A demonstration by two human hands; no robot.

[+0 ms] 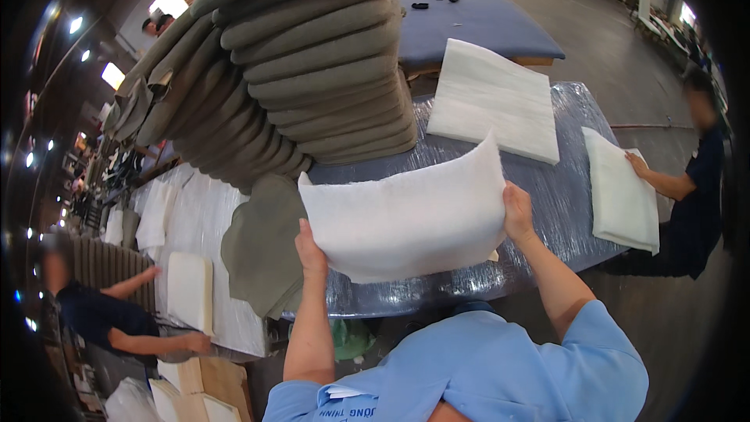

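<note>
A white sheet of fluffy batting (406, 223) is held up before me over the table, sagging in the middle with its far corners curling upward. My left hand (312, 250) is closed on its left edge, the fingers partly hidden behind. On the opposite edge my right hand (518, 213) grips it the same way. Below lies the plastic-wrapped table (570, 203). Beyond the sheet, a thick white batting pad (496, 101) rests flat on that table. A grey-green fabric piece (264, 246) hangs over the table edge beside my left hand.
A tall stack of grey-green cushions (328, 62) rises at far left. Behind stands a blue-topped table (476, 23) with small black items. At right, a co-worker (699, 180) touches a white pad (623, 191); another co-worker (109, 316) handles a cushion (190, 293) at left.
</note>
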